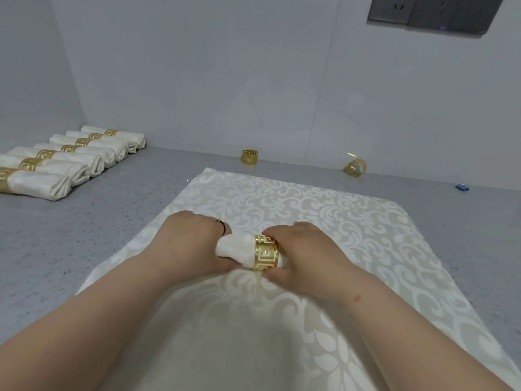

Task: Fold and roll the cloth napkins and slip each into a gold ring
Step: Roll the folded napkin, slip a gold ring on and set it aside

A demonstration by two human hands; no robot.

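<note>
A rolled white napkin (238, 248) lies crosswise at the centre, on top of a flat cream damask napkin (324, 210). A gold ring with a key pattern (266, 252) sits around the roll near its right end. My left hand (191, 241) grips the roll's left part. My right hand (304, 249) holds the ring and the roll's right end, which it hides. Two spare gold rings wait by the back wall, one upright (250, 157) and one tipped (355, 167).
Several finished rolled napkins in gold rings (73, 159) lie in a row at the left on the grey speckled counter (112, 221). A small blue object (461, 187) lies at the right. White walls close off the back and left, with a socket panel (431, 12) high on the right.
</note>
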